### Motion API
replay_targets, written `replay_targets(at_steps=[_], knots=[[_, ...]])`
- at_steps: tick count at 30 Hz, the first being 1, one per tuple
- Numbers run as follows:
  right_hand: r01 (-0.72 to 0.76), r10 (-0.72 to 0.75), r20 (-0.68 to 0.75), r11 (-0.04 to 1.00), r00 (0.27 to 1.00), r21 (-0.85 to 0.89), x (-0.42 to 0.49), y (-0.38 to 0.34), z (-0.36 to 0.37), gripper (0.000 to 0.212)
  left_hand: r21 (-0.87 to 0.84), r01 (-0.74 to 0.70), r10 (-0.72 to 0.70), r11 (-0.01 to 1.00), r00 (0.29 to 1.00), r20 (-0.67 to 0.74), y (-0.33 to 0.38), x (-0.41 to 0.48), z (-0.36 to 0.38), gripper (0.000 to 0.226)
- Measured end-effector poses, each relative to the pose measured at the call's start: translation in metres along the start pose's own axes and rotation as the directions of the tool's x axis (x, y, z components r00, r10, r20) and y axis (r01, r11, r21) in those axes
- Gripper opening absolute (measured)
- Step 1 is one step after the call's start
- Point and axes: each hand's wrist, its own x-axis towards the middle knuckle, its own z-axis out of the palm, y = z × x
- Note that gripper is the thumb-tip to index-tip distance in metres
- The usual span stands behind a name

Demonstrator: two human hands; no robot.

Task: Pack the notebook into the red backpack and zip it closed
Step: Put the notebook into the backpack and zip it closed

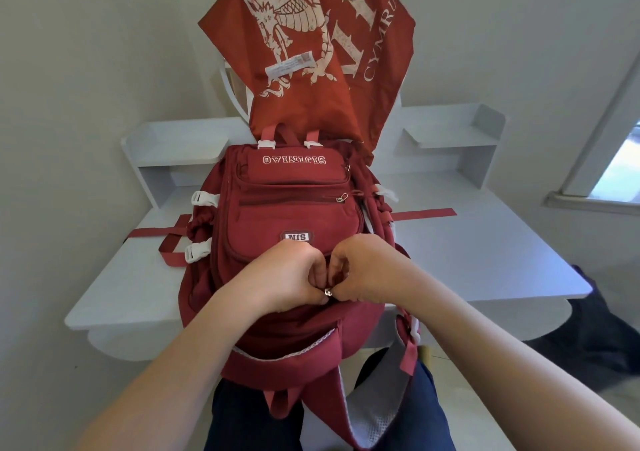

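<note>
Your left hand (pixel 291 274) and right hand (pixel 363 270) together, both pinching zipper pull (pixel 328 291) at red backpack (pixel 294 215) near edge; zip track runs sideways from there

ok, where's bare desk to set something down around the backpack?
Widest bare patch: desk right of the backpack, between the red strap and the front edge. Smaller one front-left, below the left straps. Both back shelves look bare too. Crowded: centre, where left hand grips it and right hand pinches the zipper pull.

On red backpack (pixel 294 215) pocket: "SIJINIAO", upside down; patch (pixel 297 236) below: perhaps "SIN"; red cloth (pixel 311 97) behind: "CYMRU"
</note>
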Motion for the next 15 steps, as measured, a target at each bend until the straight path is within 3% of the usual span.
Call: replay_targets(at_steps=[6,11,15], knots=[[0.046,-0.04,-0.07,0.995,0.997,0.085,-0.004,0.005,-0.006,0.007,-0.03,0.013,-0.013,0.999,1.0,0.008,-0.001,-0.001,-0.005,0.017],[-0.022,0.038,-0.044,0.948,0.998,0.318,-0.005,0.012,-0.004,0.009,0.003,0.027,-0.027,1.0,1.0,-0.011,-0.001,-0.002,-0.006,0.014],[-0.062,0.092,-0.075,0.939,0.993,0.338,-0.005,0.02,-0.01,0.012,0.01,0.045,-0.045,0.999,0.999,-0.015,-0.005,-0.004,-0.005,0.014]])
